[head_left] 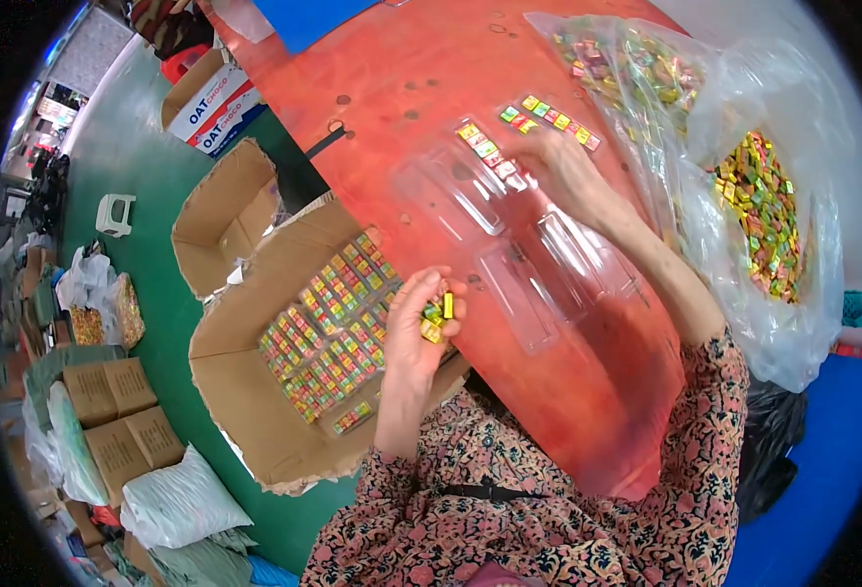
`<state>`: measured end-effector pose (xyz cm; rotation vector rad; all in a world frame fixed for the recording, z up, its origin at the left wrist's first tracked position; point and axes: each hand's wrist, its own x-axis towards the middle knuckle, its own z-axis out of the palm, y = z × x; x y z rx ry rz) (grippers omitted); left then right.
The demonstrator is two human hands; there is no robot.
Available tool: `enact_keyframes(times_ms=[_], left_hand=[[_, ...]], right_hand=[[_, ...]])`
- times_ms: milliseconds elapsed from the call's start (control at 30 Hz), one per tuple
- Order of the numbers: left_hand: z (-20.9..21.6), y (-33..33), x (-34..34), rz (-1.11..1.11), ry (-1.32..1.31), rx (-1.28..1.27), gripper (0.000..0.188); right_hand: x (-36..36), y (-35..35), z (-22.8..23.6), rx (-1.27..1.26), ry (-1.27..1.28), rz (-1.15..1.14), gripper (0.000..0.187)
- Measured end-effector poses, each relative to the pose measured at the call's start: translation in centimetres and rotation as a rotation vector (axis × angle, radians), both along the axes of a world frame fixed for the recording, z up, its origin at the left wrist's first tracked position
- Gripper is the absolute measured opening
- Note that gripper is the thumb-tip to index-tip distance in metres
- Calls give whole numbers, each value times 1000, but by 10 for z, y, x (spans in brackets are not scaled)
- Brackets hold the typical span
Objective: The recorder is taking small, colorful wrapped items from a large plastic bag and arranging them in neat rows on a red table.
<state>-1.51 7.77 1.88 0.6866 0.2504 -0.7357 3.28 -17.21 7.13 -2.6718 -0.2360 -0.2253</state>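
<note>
Several small shiny-wrapped candies, yellow and green, lie cupped in my left hand, its fingers curled round them. It hovers above the table's near left edge, beside the open carton. My right hand reaches over the table with its fingers drawn together at the lower end of a candy row. Whatever sits between those fingertips is hidden. That row lies in one slot of a clear plastic tray; other slots near me hold nothing visible. Beyond my right hand are two short candy rows.
A cardboard carton at the left holds packed candy trays. Large clear bags of loose candies stand along the right of the red table. Another open box, a white stool and stacked cartons are further left.
</note>
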Motion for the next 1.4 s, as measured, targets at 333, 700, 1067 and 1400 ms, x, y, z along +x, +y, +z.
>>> enact_keyframes(times_ms=[333, 700, 1067, 1400], left_hand=[[-8, 7, 16, 71, 6, 22, 17], [-8, 7, 17, 84, 29, 25, 18], [-10, 8, 17, 89, 26, 41, 19], [-10, 10, 18, 54, 20, 56, 20]], right_hand=[[29, 6, -48, -251, -283, 68, 20], [19, -8, -35, -7, -123, 130, 21], [48, 1, -41, 240, -85, -59, 21], [35, -5, -32, 132, -103, -43, 19]])
